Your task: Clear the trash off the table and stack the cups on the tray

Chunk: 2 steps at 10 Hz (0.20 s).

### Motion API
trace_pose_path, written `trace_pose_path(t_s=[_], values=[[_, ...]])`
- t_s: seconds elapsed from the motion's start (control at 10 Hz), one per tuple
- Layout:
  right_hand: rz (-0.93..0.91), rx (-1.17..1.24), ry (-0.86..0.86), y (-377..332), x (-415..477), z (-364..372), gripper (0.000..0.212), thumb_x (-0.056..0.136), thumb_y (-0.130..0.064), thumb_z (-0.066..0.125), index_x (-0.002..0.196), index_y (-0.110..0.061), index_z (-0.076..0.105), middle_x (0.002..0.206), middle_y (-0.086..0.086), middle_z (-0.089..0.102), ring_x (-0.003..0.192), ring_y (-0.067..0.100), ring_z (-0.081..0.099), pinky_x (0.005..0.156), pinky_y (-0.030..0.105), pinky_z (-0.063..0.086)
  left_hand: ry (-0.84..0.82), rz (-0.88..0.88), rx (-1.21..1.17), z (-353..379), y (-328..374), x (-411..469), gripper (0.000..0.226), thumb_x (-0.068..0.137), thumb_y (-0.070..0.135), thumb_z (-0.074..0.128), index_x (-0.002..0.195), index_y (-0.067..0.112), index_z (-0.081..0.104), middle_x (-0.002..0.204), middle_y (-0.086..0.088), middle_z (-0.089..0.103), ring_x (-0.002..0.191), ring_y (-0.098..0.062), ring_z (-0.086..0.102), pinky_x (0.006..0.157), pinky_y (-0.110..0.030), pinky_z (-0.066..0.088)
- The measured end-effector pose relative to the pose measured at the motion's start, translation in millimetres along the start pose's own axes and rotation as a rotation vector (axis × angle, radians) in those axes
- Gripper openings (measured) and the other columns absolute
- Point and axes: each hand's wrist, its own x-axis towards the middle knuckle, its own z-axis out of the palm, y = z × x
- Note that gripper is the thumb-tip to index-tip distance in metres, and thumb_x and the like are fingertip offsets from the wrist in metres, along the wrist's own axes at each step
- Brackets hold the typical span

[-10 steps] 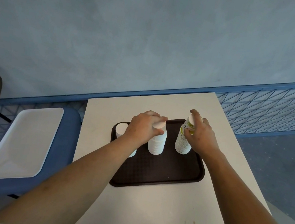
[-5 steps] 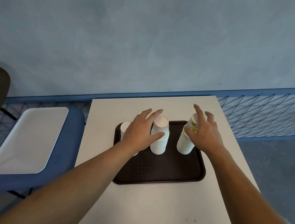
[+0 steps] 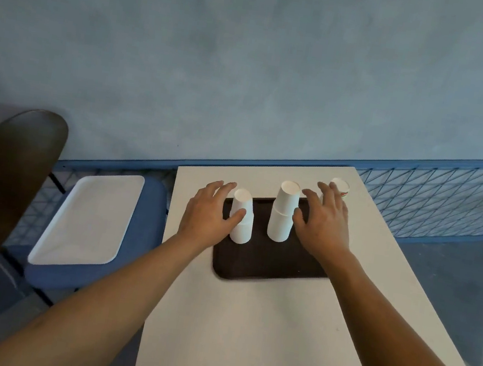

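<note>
Fingers spread loose on left hand and right hand over white table, open tabletop nearside of dark tray, which carries upright mouth-down left stack touching left thumb, middle stack just beside right thumb, plus third stack behind right fingers, base hidden.

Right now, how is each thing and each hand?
tray: flat on table
left cup stack: upside down, on tray
middle cup stack: upside down, on tray
printed cup: mostly hidden behind right hand
left hand: open, thumb on left cup stack
right hand: open, holding nothing
</note>
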Motion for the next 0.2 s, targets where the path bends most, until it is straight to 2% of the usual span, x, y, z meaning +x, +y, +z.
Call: trace_pose_path(t_s=[0.2], values=[[0.021, -0.02, -0.138, -32.0, -61.7, -13.9, 0.062, 0.096, -0.05, 0.052, 0.151, -0.026, 0.037, 0.161, 0.01, 0.032, 0.152, 0.032, 0.023, 0.118, 0.058, 0.032, -0.024, -0.017, 0.111, -35.9, -21.0, -59.2, 0.078, 0.092, 0.07, 0.054, 0.157, 0.032, 0.035, 0.164, -0.004, 0.034, 0.148, -0.029, 0.036, 0.116, -0.05, 0.036]])
